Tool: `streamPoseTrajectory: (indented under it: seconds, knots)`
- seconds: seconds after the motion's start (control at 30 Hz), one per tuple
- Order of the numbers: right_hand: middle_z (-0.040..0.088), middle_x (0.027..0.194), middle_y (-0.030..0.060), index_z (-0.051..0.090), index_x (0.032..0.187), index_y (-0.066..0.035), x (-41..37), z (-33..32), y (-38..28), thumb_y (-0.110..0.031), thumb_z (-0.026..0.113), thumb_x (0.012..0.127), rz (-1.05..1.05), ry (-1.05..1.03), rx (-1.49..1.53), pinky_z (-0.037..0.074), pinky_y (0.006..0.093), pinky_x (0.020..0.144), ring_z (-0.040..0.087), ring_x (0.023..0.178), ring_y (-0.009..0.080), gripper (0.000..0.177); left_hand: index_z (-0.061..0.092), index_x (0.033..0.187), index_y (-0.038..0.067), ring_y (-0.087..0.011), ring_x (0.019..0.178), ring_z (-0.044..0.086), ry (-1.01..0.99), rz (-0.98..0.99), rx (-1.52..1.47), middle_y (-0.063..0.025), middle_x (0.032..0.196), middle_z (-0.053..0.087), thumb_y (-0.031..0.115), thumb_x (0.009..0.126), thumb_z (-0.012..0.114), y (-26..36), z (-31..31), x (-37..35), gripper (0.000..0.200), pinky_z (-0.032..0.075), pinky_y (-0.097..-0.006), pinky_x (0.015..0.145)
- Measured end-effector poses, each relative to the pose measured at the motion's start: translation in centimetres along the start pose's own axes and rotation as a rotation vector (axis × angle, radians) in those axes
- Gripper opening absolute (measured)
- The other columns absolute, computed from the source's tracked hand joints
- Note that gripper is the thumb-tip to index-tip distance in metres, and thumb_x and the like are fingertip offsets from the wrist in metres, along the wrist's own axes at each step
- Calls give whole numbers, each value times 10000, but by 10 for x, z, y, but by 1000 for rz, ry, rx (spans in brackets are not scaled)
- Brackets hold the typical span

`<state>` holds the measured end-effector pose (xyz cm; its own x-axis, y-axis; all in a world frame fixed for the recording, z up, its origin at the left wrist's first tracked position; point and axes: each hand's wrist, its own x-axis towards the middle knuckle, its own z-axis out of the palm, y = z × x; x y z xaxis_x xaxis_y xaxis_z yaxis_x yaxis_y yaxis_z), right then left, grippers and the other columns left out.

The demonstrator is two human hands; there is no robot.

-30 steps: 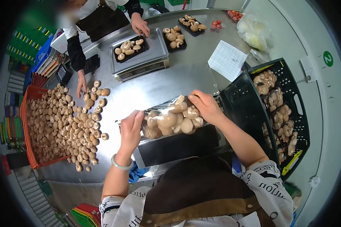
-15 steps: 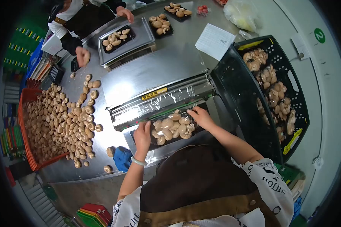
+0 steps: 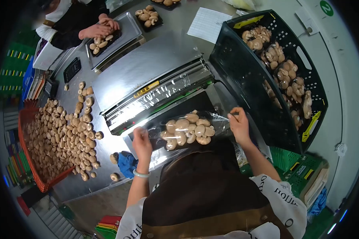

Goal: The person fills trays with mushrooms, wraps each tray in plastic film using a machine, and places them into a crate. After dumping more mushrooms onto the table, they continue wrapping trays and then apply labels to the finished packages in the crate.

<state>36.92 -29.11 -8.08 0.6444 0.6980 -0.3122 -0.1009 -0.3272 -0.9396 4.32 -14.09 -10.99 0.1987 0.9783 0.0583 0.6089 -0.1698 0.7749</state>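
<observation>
A dark tray of mushrooms (image 3: 189,129) under clear plastic film lies in front of me, below the film-wrapping machine (image 3: 159,93). My left hand (image 3: 142,144) is at the left end of the film, its fingers closed on the film's edge and somewhat blurred. On the right, my right hand (image 3: 239,124) pinches the other end of the film, stretched out past the tray. The film roll with its yellow label lies across the machine, beyond the tray.
A red basket (image 3: 28,139) spills mushrooms on the left, near a blue cloth (image 3: 127,164). A dark crate (image 3: 243,81) of wrapped mushrooms stands right. Across the table, a co-worker's hands (image 3: 103,28) touch mushrooms on a tray over a scale. A paper sheet (image 3: 208,24) lies beyond.
My hands have moved apart, the right one outward, stretching the film past the tray's ends. The tray sits nearer my body. The co-worker's hands have come together over their tray. The view has shifted.
</observation>
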Motion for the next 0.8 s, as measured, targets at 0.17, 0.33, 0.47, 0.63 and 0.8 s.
streamPoseTrajectory:
  seconds: [0.17, 0.33, 0.47, 0.63, 0.8]
  knots:
    - [566, 677, 116, 513, 1022, -73, 8, 21, 116, -114, 562, 933, -298, 406, -414, 461, 355, 559, 575, 571, 234, 110, 549, 1247, 140, -292, 671, 630, -164, 424, 474, -113, 944, 636, -3, 826, 541, 17, 62, 29, 444, 516, -389, 606]
    - [601, 1097, 50, 546, 1195, -9, -35, 74, 149, -346, 301, 1032, 183, 115, 835, 436, 278, 927, 566, 984, 146, 447, 456, 1351, 112, -201, 755, 626, -411, 402, -8, -60, 933, 623, -27, 827, 523, 40, 88, 43, 546, 499, -321, 668]
    - [623, 1061, 62, 548, 1186, -16, -82, 55, 77, -320, 385, 991, 251, -440, 834, 458, 296, 859, 595, 943, 168, 396, 406, 1344, 73, -97, 936, 527, -710, -176, -838, -14, 1015, 533, 121, 921, 530, 88, 78, 1, 443, 440, -248, 842]
    - [650, 1015, 77, 550, 1176, -24, -102, 17, -40, -288, 490, 941, -109, -1068, 538, 486, 317, 773, 631, 891, 195, 358, 445, 1082, 73, -117, 816, 498, -1171, -236, -1366, -29, 873, 495, 174, 926, 573, 173, 22, -26, 225, 457, -293, 835]
    - [678, 1004, 117, 543, 1204, -50, -44, -32, -75, -300, 586, 904, 6, -966, -712, 510, 328, 755, 666, 904, 235, 393, 390, 1336, 47, -192, 1032, 538, -1500, -535, -1080, -112, 1060, 588, 284, 936, 556, 255, 1, -29, 494, 388, -319, 993]
